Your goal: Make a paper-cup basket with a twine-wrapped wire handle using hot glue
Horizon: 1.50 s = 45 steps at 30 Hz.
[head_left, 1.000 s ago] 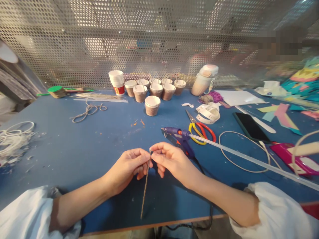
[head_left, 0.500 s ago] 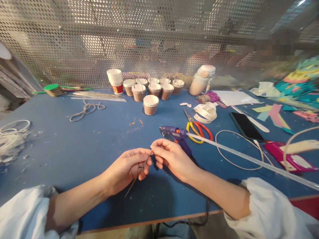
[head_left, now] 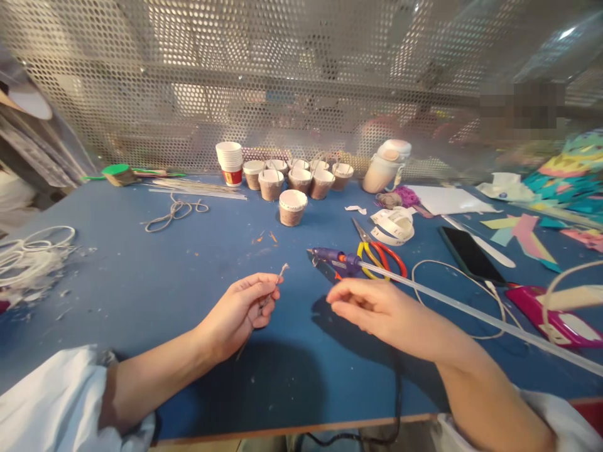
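Pinched between the thumb and fingers of my left hand is a short length of thin brown twine. Its frayed tip sticks up past the fingertips and its other end hangs below the palm. My right hand hovers to the right, fingers loosely bent and nothing seen in them. Just beyond it lies a purple glue gun with a long clear glue stick running out of its back. A single cup wrapped in brown twine with a white rim stands ahead of both hands.
Several similar wrapped cups and a stack of paper cups line the mesh panel. Scissors, a paper tape, a phone and a looped cable lie right. Loose cord and white strands lie left.
My right hand has let go of the twine and moved right, over towards the glue gun. My left hand keeps its hold on the twine. The view has shifted slightly.
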Tool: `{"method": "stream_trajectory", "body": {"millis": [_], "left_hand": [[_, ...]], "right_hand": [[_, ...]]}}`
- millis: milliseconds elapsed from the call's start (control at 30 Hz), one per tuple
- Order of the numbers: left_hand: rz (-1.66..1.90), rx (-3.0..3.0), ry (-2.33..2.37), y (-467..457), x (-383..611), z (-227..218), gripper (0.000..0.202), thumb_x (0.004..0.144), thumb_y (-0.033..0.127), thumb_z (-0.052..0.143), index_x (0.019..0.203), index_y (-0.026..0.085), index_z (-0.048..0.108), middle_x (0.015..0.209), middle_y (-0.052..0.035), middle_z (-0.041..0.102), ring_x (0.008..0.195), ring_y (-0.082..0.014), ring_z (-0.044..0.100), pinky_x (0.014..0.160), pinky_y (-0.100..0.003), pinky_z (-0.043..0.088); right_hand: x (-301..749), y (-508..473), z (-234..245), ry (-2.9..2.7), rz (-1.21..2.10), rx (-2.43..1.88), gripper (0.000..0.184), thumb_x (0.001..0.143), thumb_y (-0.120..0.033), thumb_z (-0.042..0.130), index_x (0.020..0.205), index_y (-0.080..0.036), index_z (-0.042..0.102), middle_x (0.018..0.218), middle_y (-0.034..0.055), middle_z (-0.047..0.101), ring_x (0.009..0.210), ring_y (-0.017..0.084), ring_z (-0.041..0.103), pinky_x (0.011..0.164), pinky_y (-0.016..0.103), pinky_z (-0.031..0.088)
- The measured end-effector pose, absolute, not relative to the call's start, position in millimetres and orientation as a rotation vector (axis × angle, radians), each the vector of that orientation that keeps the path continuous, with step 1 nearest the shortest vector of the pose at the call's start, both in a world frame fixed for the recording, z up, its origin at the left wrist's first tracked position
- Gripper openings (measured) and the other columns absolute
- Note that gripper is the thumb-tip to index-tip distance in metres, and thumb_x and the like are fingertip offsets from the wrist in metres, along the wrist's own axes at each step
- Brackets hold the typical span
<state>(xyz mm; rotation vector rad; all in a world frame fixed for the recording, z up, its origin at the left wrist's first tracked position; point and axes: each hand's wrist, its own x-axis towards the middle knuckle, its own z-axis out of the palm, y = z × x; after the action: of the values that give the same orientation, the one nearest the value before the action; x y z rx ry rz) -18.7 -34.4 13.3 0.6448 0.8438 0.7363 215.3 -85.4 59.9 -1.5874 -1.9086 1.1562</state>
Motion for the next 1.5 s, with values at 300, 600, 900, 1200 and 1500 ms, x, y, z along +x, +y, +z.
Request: {"method": "stream_trajectory", "body": {"millis": [300,600,900,1200,1500], "left_hand": [[0.842,0.674,0.907,-40,-14,19,0.023,0.068,0.022,0.074,0.086,0.012,0.064,0.065,0.0030,0.050,0.049,-0.0034,0.039,0.040,-0.016,0.023],[0.800,0.898,0.947,-58,-6,21,0.031,0.073,0.037,0.071,0.090,0.012,0.062,0.046,0.0068,0.045,0.041,-0.0042,0.033,0.042,-0.019,0.022],[0.791,0.760,0.874,-57,-8,23,0.029,0.068,0.030,0.075,0.086,0.012,0.062,0.049,0.0083,0.039,0.043,-0.0013,0.022,0.042,-0.019,0.010],[0.756,0.690,0.849,-54,-9,21,0.025,0.066,0.028,0.076,0.077,0.012,0.060,0.047,0.0090,0.036,0.041,-0.0004,0.021,0.041,-0.018,0.010],[0.822,0.630,0.890,-41,-14,16,0.019,0.065,0.020,0.074,0.077,0.010,0.063,0.055,0.0068,0.041,0.041,0.0000,0.026,0.038,-0.016,0.012]], "right_hand": [[188,-82,45,-1.848,0.654,-1.482,0.010,0.087,-0.027,0.056,0.083,-0.021,0.062,0.075,0.0015,0.065,0.059,0.012,0.056,0.056,0.025,0.045],[153,-74,23,-1.691,0.710,-1.336,0.013,0.081,-0.030,0.063,0.079,-0.018,0.060,0.072,0.0010,0.063,0.057,0.011,0.055,0.055,0.023,0.047],[158,-75,33,-1.525,1.096,-1.291,0.015,0.085,-0.031,0.056,0.077,-0.018,0.056,0.062,-0.0045,0.053,0.049,0.007,0.049,0.050,0.021,0.042],[161,-71,30,-1.439,1.133,-1.291,0.016,0.084,-0.034,0.058,0.079,-0.018,0.055,0.057,-0.0060,0.051,0.047,0.008,0.049,0.050,0.022,0.042],[218,-103,43,-1.780,0.652,-1.808,0.026,0.089,-0.043,0.049,0.074,-0.022,0.056,0.060,-0.0024,0.055,0.052,0.013,0.052,0.052,0.025,0.041]]}}
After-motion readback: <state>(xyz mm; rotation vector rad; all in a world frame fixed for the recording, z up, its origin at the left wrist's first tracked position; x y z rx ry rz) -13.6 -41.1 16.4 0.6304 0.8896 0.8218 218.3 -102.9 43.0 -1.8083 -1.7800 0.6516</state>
